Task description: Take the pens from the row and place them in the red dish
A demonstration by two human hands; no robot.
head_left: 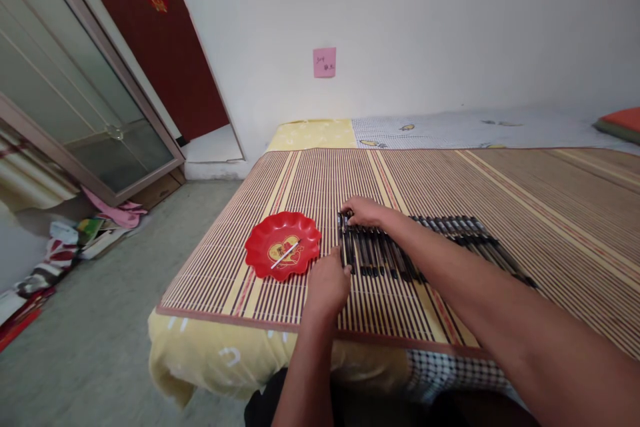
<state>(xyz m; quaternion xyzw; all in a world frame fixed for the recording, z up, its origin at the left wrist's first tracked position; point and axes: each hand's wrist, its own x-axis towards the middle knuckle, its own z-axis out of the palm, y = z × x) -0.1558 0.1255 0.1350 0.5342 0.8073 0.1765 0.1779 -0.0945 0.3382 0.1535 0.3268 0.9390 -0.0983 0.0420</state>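
Note:
A row of dark pens (pixel 370 253) with black ends lies side by side on a striped mat (pixel 295 177), stretching to the right behind my right forearm. My right hand (pixel 364 211) has its fingers closed at the far end of the leftmost pen. At that pen's near end, my left hand (pixel 327 283) pinches with thumb and finger. Left of the row sits a red scalloped plate (pixel 255 250) with a gold heart print. A thin white stick (pixel 285 255) lies across the plate. My right arm hides part of the row.
The mat covers a bed with a yellow and checked sheet (pixel 225 353). A pink note (pixel 325 63) is stuck to the white wall behind. An orange item (pixel 623 123) rests at the far right. Assorted items (pixel 60 250) lie on the floor by the glass door (pixel 100 93).

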